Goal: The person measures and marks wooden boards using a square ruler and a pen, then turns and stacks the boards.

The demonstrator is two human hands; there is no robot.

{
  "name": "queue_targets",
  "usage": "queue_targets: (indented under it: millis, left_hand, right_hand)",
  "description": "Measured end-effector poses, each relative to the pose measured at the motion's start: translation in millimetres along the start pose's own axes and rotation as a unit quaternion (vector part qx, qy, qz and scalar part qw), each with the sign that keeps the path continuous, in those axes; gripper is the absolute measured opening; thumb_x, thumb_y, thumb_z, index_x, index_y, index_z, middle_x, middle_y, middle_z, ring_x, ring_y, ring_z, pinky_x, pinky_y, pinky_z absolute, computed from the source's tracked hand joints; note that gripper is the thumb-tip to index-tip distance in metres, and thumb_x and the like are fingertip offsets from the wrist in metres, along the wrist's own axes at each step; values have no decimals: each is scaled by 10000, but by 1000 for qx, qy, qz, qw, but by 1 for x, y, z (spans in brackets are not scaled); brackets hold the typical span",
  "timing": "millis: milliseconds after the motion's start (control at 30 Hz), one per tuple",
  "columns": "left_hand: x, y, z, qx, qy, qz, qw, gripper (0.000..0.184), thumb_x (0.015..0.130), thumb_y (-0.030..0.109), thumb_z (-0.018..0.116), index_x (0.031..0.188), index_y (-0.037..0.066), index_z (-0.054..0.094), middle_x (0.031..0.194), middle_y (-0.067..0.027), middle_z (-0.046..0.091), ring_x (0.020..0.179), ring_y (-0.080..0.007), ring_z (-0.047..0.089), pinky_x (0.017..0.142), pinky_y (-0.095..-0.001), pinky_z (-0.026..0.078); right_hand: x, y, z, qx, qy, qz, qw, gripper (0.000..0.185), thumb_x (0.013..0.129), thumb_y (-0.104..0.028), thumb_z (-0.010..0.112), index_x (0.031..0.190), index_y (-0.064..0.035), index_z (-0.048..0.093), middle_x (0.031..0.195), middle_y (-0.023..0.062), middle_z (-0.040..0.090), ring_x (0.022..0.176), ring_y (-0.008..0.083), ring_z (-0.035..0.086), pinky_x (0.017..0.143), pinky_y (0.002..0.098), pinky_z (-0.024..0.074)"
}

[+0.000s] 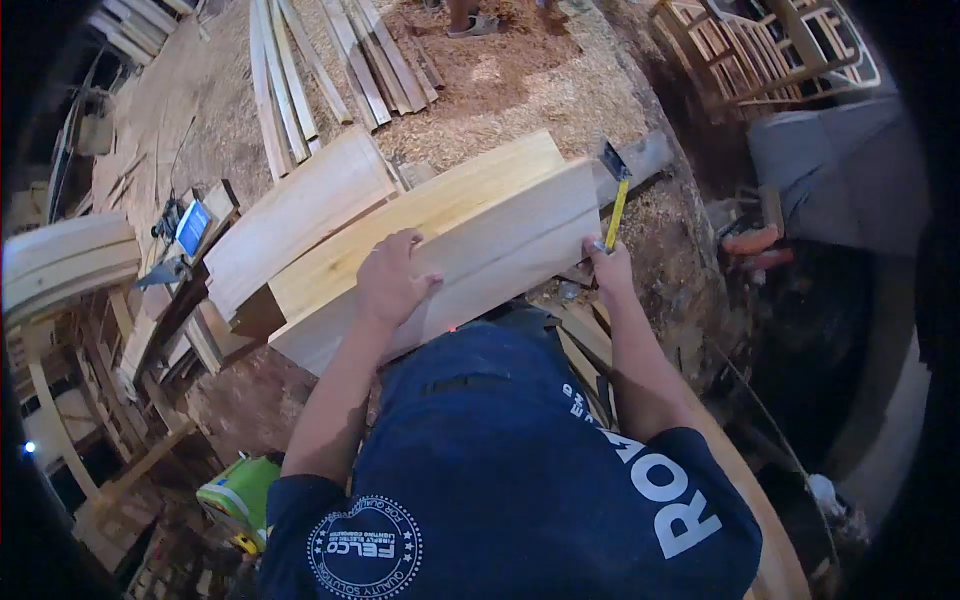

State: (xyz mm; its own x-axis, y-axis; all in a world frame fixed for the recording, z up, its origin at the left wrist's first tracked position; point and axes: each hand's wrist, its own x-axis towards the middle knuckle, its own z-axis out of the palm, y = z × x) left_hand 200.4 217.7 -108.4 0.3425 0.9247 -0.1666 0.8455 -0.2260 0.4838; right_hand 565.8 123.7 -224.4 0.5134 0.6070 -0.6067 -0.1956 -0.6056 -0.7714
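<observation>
A pale wooden board (500,250) lies across in front of my body. My left hand (393,280) grips it near the middle, thumb on the near face and fingers bent over the far edge. Just behind lies a yellower board (450,195). At the right end of the pale board, my right hand (608,265) pinches the lower end of a yellow-bladed square (617,213). Its black head points away from me, beyond the board's corner. The right fingertips are partly hidden.
A wide plank (300,210) lies at the left, beside a lit phone-like screen (192,227). Long wood strips (350,60) lie on the sawdust-covered ground ahead. A wooden frame (770,55) stands at far right. A green container (238,495) is at lower left. Another person's foot (475,25) shows at the top.
</observation>
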Motion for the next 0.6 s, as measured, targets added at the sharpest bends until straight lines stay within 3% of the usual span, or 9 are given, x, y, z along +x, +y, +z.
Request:
queue_targets:
  millis: [133,267,333,433,533,600]
  left_hand:
    - [-20,2,3,6,91,71,993,579,726,305,882,1237,161,651,1066,-98,691,1008,-309,665,851,-459,529]
    - [-21,3,2,-13,107,71,992,567,711,288,884,1223,168,670,1048,-87,690,986,-306,658,844,-461,523]
    - [-17,2,2,-13,109,69,992,586,699,294,892,1229,165,677,1037,-86,690,980,-304,657,843,-453,525]
    - [2,-7,-1,-59,10,5,998,620,687,305,898,1254,152,698,1025,-98,687,989,-315,649,860,-458,522]
    - [9,-17,-2,-75,22,3,997,645,681,313,903,1276,148,717,1024,-116,684,1006,-335,646,895,-466,523]
    - [18,-25,-8,-81,25,-2,996,657,665,262,926,1278,143,722,990,-111,689,933,-314,647,860,-440,524]
  right_hand:
    - [12,20,0,58,-55,-38,996,364,951,-281,795,1131,-40,590,955,54,696,763,149,666,656,303,576]
    - [5,16,6,86,-6,-35,996,341,947,-263,799,1098,-33,599,932,56,693,742,147,658,653,303,564]
    - [6,16,6,85,12,-10,996,289,951,-213,794,1061,-21,609,893,63,686,704,148,644,647,300,536]
    - [-3,-4,2,1,21,12,1000,260,952,-191,786,1042,-26,606,892,60,683,709,142,639,612,306,531]
    - [-6,-21,10,4,16,-47,999,249,943,-176,788,1013,-32,597,869,55,676,681,136,631,562,307,515]
    - [-2,-36,23,13,23,-42,999,244,939,-172,790,1006,-25,608,843,51,669,671,135,628,544,306,514]
